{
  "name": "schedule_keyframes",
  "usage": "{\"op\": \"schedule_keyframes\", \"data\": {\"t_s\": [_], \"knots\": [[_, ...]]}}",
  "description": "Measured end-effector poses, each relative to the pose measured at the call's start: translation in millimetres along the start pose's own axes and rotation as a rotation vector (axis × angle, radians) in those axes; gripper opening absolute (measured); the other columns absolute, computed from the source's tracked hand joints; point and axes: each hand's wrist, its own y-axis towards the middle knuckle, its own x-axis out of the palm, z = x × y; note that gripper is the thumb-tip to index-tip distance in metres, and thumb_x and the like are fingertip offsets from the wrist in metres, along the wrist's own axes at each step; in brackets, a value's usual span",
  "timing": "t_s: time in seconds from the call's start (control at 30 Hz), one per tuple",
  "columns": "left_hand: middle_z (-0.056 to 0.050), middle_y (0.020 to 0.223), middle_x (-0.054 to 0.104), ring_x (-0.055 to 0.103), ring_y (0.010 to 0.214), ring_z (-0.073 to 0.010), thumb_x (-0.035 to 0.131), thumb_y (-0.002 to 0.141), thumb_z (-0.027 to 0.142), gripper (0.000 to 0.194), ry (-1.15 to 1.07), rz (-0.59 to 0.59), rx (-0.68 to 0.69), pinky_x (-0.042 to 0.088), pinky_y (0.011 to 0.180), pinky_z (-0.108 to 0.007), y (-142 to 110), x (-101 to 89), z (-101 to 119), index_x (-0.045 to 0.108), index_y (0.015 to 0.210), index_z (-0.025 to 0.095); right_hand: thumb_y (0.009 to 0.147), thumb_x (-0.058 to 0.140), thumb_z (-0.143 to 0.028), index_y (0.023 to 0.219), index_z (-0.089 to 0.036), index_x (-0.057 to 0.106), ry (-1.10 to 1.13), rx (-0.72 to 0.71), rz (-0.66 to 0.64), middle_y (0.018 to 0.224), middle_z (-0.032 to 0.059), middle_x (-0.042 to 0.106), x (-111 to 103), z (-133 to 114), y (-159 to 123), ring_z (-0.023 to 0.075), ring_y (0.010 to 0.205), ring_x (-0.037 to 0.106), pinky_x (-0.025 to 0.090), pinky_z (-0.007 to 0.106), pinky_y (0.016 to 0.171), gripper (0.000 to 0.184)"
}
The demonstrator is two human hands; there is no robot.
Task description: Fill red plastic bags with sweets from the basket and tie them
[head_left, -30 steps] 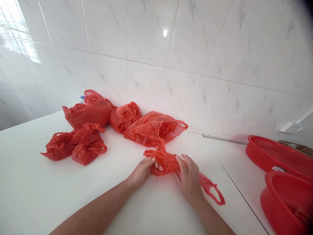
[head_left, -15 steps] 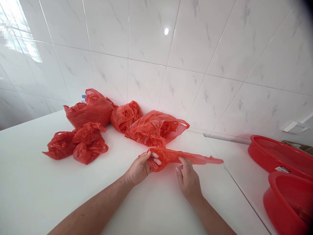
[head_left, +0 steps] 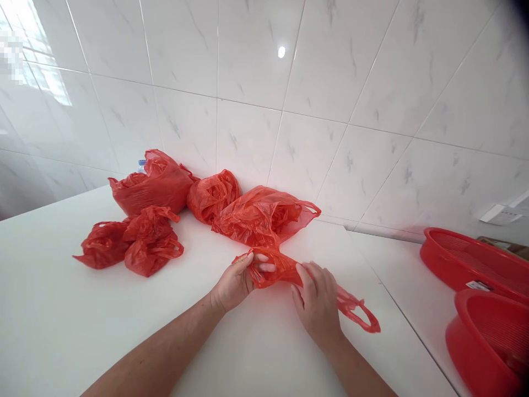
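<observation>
My left hand [head_left: 236,280] is closed on one end of a thin red plastic bag [head_left: 281,270], which is looped around its fingers. The middle of the bag runs beneath the curled fingers of my right hand [head_left: 318,300], where the thumb stands a little apart. Beyond that hand, the bag's looped handle [head_left: 366,320] hangs down to the right. Just behind my hands lies a larger open red plastic bag [head_left: 252,218] with crumpled plastic in it. What the right palm touches is hidden.
Against the tiled wall sit a round red bundle [head_left: 212,196] and a full red bag [head_left: 151,187], with a bottle cap [head_left: 141,163] behind it. Small knotted bags [head_left: 151,245] lie front left. Two red plastic baskets [head_left: 467,264] [head_left: 467,331] stand at the right on the white table [head_left: 198,353].
My right hand has turned over the bag, and its fingers now lie across it. The bag's free end has swung down toward me, showing its handle loop. The left hand stays nearly still.
</observation>
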Motion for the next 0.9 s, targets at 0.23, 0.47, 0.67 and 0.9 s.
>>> {"op": "schedule_keyframes", "data": {"t_s": [0.23,0.47,0.67,0.9], "knots": [[-0.011,0.095,0.070,0.064,0.078,-0.0163,0.044,0.092,0.037,0.029,-0.064,0.022,-0.008,0.048,0.076,-0.031,0.3,0.2,0.9,0.063,0.097,0.015,0.084,0.050,-0.005,0.090,-0.018,0.055,0.027,0.035,-0.048,0.074,0.0027,0.058,4.7,9.8,-3.4,0.0163,0.071,0.050,0.039,0.033,0.067,0.015],[-0.010,0.100,0.068,0.064,0.087,-0.0183,0.046,0.091,0.037,0.032,-0.095,0.081,-0.014,0.049,0.080,-0.033,-1.2,4.7,3.2,0.059,0.112,0.017,0.083,0.054,-0.006,0.108,-0.018,0.056,0.012,-0.021,-0.016,0.081,0.0052,0.060,1.1,2.2,-2.2,0.0176,0.075,0.051,0.040,0.035,0.069,0.028],[-0.009,0.102,0.068,0.064,0.081,-0.0150,0.046,0.091,0.036,0.032,-0.106,0.088,-0.018,0.049,0.079,-0.030,-1.7,3.0,4.7,0.056,0.117,0.019,0.079,0.053,0.001,0.089,-0.019,0.059,-0.004,-0.024,-0.001,0.075,0.0035,0.058,2.8,2.4,-1.0,0.0162,0.070,0.050,0.042,0.034,0.064,0.023],[-0.008,0.118,0.061,0.063,0.076,-0.0123,0.047,0.091,0.035,0.039,-0.088,0.088,0.077,0.049,0.069,-0.025,1.8,-4.7,14.3,0.047,0.129,0.026,0.076,0.048,0.000,0.081,-0.017,0.053,0.277,-0.242,-0.083,0.110,0.0098,0.059,-6.8,-19.7,-4.9,0.0244,0.103,0.054,0.047,0.041,0.087,0.019]]}}
